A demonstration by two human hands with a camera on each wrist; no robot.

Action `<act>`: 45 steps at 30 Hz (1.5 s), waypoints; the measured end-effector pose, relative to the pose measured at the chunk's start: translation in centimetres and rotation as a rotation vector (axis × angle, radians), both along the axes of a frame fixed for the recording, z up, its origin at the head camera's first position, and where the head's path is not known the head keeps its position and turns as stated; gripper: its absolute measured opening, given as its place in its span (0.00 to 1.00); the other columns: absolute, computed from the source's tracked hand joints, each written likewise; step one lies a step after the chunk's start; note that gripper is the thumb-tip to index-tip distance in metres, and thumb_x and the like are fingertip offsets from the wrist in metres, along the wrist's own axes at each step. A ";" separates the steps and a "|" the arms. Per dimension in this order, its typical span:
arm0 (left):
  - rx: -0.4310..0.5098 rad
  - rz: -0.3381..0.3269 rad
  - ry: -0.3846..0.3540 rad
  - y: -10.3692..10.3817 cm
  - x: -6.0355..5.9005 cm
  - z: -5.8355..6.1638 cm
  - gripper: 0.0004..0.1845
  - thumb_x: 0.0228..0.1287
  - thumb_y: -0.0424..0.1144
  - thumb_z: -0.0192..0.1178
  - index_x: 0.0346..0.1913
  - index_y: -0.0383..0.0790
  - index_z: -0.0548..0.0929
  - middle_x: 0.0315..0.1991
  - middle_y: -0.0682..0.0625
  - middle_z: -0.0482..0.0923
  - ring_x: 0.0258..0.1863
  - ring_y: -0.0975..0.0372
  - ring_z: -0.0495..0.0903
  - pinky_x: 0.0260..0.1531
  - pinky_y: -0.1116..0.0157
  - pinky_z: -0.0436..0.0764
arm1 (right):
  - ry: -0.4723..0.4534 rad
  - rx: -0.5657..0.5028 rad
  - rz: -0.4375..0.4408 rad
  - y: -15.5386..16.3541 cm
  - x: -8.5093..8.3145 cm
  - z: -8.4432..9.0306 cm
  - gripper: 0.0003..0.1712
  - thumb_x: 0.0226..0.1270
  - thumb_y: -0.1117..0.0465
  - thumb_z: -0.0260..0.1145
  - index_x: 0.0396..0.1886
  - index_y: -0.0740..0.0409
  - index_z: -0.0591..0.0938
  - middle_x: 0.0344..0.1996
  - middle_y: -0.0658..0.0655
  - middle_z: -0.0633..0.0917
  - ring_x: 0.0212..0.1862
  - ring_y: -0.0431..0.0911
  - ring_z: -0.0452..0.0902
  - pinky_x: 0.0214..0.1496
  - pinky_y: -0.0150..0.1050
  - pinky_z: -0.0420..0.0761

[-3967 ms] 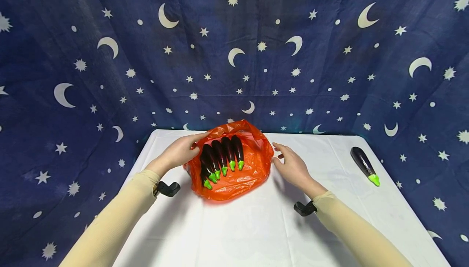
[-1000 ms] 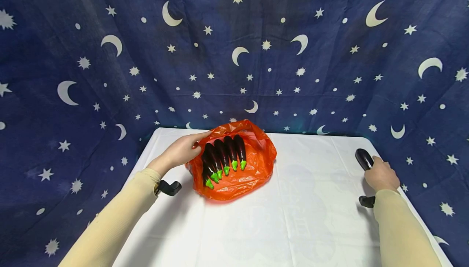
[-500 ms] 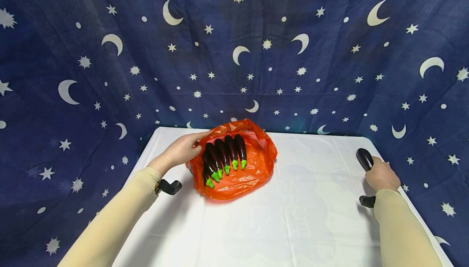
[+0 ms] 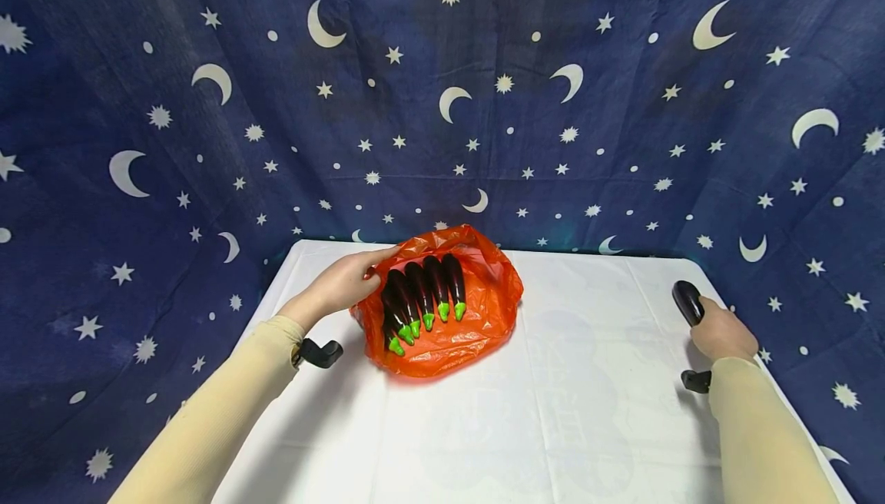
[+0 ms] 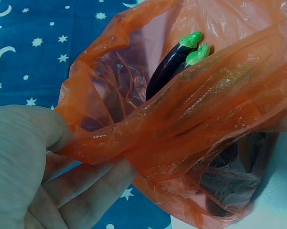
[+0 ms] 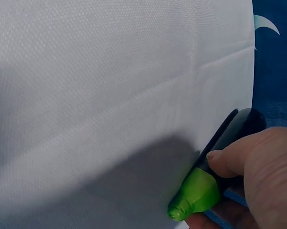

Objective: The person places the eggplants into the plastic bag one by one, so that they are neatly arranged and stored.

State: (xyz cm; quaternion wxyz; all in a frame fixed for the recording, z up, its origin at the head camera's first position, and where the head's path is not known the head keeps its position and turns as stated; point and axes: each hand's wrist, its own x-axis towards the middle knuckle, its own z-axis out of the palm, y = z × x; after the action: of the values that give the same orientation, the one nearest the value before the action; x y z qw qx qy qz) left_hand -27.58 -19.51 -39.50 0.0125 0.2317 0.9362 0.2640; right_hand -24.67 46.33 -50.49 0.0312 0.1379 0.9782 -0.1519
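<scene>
A red plastic bag [image 4: 477,339] lies with its mouth spread wide near the back of the table. Several dark purple eggplants [image 4: 419,289] with green caps sit side by side inside it. My left hand [image 4: 339,283] pinches the bag's left rim between thumb and fingers, as the left wrist view shows up close. At the table's right edge my right hand [image 4: 723,331] grips a single eggplant [image 4: 687,301]. In the right wrist view the thumb lies across this eggplant near its green cap [image 6: 198,191], and the fingers curl beneath.
A white cloth covers the table [image 4: 553,427]. A dark blue curtain [image 4: 484,66] with moons and stars hangs behind the table and along both sides. The lone eggplant is close to the table's right edge, well apart from the bag.
Since four seconds ago my right hand has left the bag's right side, moved right and taken hold of the lone eggplant. My left hand has kept its hold on the rim.
</scene>
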 end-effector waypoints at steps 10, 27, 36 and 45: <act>-0.007 0.004 -0.014 0.0 -0.1 -0.2 0.35 0.66 0.30 0.54 0.76 0.54 0.71 0.58 0.52 0.80 0.34 0.56 0.74 0.42 0.56 0.71 | -0.016 0.000 -0.024 -0.4 0.1 0.0 0.39 0.64 0.68 0.58 0.74 0.70 0.58 0.59 0.83 0.71 0.52 0.77 0.73 0.42 0.67 0.74; -0.010 -0.003 0.003 -0.1 0.1 -0.3 0.34 0.66 0.29 0.54 0.76 0.50 0.72 0.58 0.49 0.81 0.38 0.55 0.75 0.46 0.55 0.74 | 0.002 0.006 -0.021 -0.8 0.3 0.1 0.36 0.64 0.68 0.57 0.72 0.71 0.60 0.59 0.83 0.71 0.54 0.78 0.72 0.42 0.67 0.75; -0.011 -0.001 -0.009 -0.1 0.1 -0.3 0.35 0.66 0.29 0.54 0.76 0.51 0.71 0.58 0.48 0.81 0.37 0.55 0.75 0.44 0.56 0.74 | -0.003 0.003 -0.022 -0.8 0.2 0.1 0.34 0.65 0.67 0.56 0.71 0.70 0.61 0.58 0.83 0.72 0.52 0.77 0.73 0.40 0.66 0.76; -0.008 0.004 0.001 -0.2 0.0 -0.4 0.35 0.66 0.29 0.54 0.76 0.52 0.72 0.59 0.50 0.81 0.38 0.55 0.75 0.45 0.56 0.74 | 0.007 0.006 -0.030 -0.8 0.1 0.0 0.39 0.64 0.67 0.56 0.74 0.72 0.58 0.60 0.84 0.69 0.54 0.77 0.71 0.40 0.66 0.75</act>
State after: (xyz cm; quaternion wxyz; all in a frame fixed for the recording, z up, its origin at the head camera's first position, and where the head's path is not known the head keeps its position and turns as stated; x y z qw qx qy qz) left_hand -27.61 -19.68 -39.88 0.0125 0.2297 0.9377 0.2604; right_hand -24.58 45.54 -50.49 0.0252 0.1520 0.9766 -0.1498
